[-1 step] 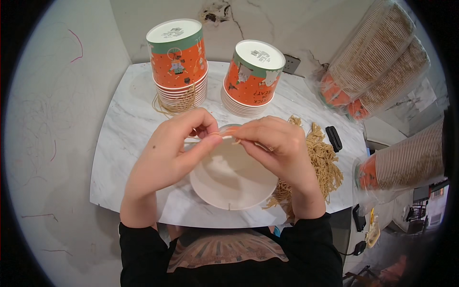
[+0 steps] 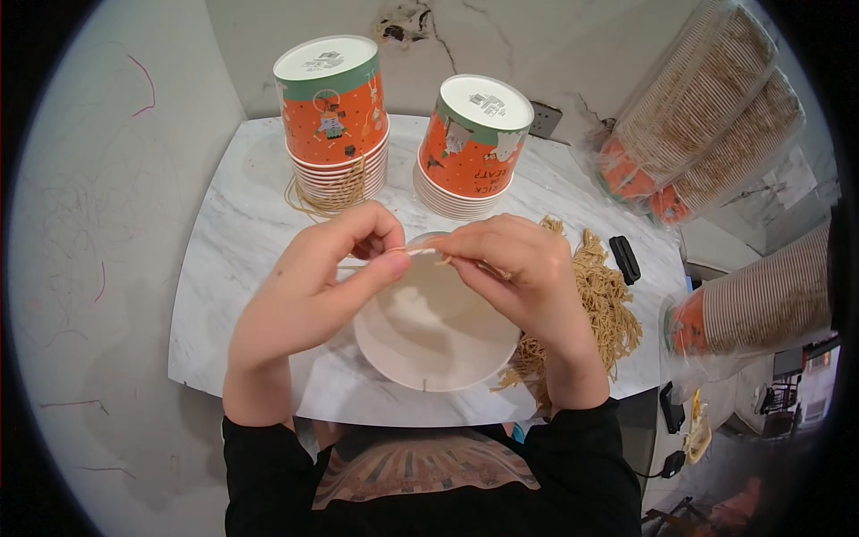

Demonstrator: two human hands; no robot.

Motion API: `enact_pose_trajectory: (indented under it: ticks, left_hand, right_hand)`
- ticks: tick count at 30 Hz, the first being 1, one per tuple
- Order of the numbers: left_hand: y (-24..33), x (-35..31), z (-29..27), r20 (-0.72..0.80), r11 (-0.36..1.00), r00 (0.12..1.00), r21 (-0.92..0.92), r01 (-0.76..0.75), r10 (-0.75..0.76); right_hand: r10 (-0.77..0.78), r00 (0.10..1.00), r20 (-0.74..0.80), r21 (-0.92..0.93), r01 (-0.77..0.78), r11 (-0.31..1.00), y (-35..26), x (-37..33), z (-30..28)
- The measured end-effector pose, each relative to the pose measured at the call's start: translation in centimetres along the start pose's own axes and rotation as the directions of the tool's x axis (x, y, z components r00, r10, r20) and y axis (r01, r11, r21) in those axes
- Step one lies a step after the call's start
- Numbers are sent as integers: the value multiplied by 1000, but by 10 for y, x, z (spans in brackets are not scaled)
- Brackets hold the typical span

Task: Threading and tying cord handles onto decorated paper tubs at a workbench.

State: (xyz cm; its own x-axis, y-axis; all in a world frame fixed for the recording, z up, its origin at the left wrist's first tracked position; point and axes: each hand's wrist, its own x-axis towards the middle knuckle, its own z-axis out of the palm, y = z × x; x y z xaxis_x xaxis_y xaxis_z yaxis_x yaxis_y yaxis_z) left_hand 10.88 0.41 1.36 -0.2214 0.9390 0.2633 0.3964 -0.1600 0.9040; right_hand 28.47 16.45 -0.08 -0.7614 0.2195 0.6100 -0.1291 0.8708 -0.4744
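Observation:
A white-lined paper bucket (image 2: 438, 349) stands mouth up on the table in front of me. Over its far rim, my left hand (image 2: 324, 279) pinches a thin tan cord (image 2: 444, 262) between thumb and fingers. My right hand (image 2: 519, 265) is closed on the same cord just to the right, fingertips close to those of the left. A loose cord end trails left, behind my left thumb. The fingers partly hide how the cord meets the rim. Beside my right wrist lies a tangled pile of tan cords (image 2: 601, 300).
Two upside-down stacks of orange and green paper buckets, one left (image 2: 331, 112) and one right (image 2: 472, 143), stand at the back of the marbled table (image 2: 237, 242). Loose cords (image 2: 340, 199) hang on the left stack. A black object (image 2: 625, 260) lies right. Plastic-wrapped bucket stacks (image 2: 707, 107) stand beyond.
My fingertips and the cord have shifted very slightly at the far rim, and the bucket has moved a touch. Both hands keep their grip.

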Motion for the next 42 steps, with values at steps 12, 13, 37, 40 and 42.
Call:
enact_pose_trajectory:
  ticks: [12,13,37,40,42]
  left_hand:
    - [-8,5,-21,302,709,952,-659,250,-55]
    - [-10,8,-22,270,712,956,-650,267,-111]
    - [-39,28,15,25,945,983,281,168,-182]
    - [-45,26,16,14,976,991,171,132,-137]
    - [-45,26,16,5,970,989,196,142,-146]
  right_hand:
    - [1,981,194,330,-66,942,7,3,-3]
    - [1,981,195,332,-67,941,8,3,0]
    - [404,875,267,488,-485,726,25,5,18]
    - [398,889,225,532,-454,714,30,5,18]
    - [493,861,128,724,-421,546,31,7,16]
